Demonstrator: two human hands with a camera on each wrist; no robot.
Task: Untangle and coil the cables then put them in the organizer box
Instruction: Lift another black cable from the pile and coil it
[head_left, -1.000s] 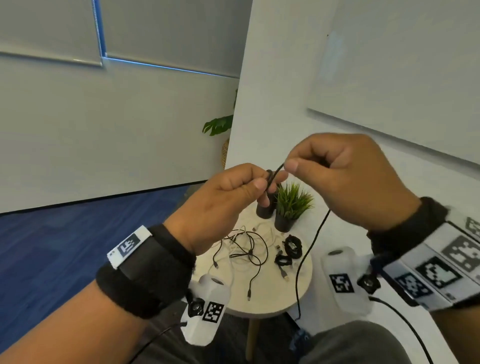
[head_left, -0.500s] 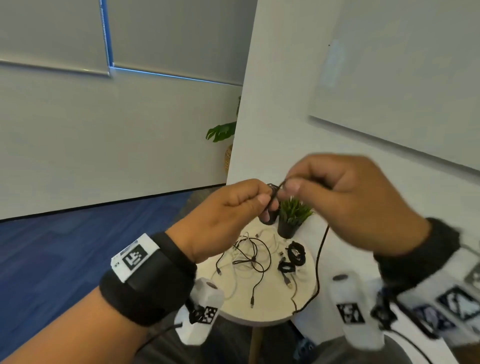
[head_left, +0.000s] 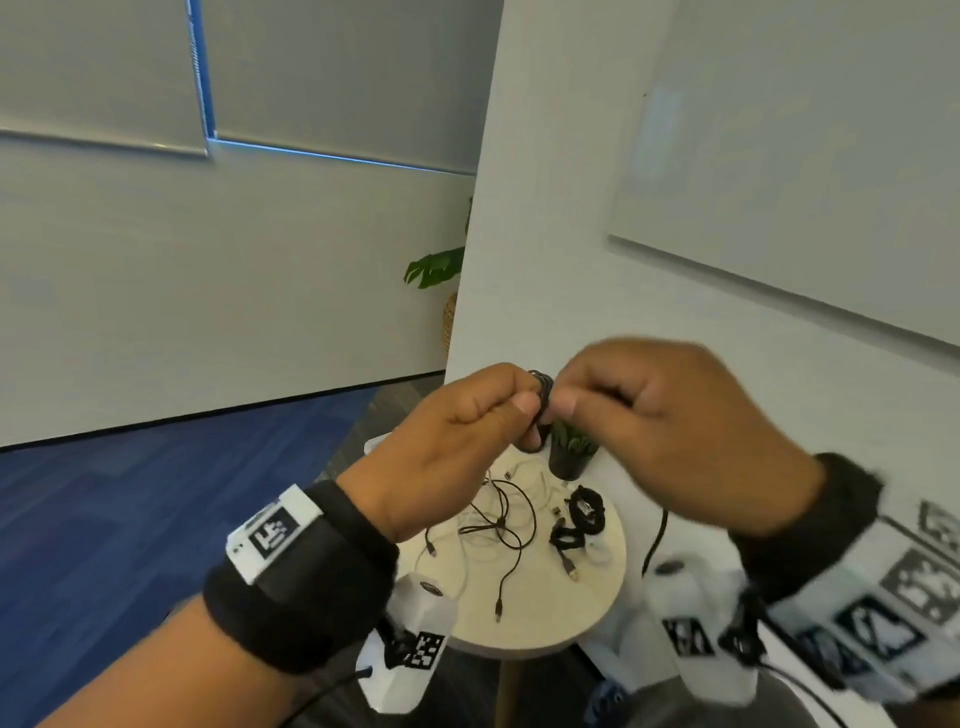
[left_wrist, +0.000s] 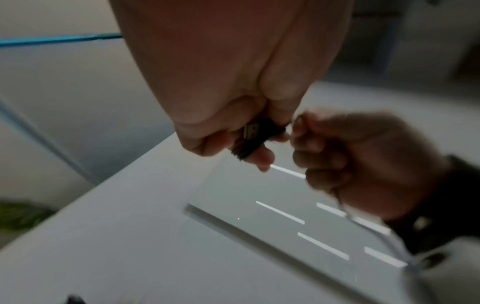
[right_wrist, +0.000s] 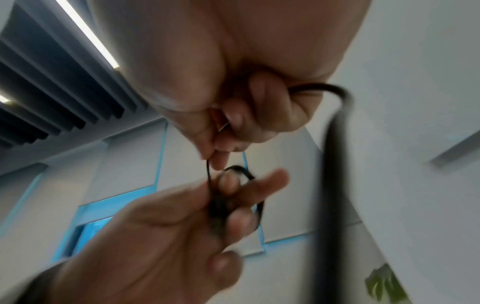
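Note:
Both hands are raised above the round table (head_left: 545, 618), close together. My left hand (head_left: 467, 431) pinches a small coil of black cable (head_left: 541, 397); in the left wrist view the coil (left_wrist: 255, 139) shows a metal USB plug between thumb and fingers. My right hand (head_left: 660, 415) pinches the free run of the same cable (right_wrist: 207, 170) just beside the coil, and the slack (head_left: 655, 535) hangs below the right wrist. Loose tangled black and white cables (head_left: 498, 525) and two small black coiled bundles (head_left: 582, 519) lie on the table. No organizer box is in view.
A small potted plant (head_left: 571, 452) stands at the table's far edge, against a white wall with a whiteboard (head_left: 805, 171). Blue carpet (head_left: 156, 499) lies to the left. A larger leafy plant (head_left: 436, 267) shows behind the wall corner.
The hands have drawn closer together and lower in view. The short stretch of cable between them has shrunk as the coil in the left hand grew.

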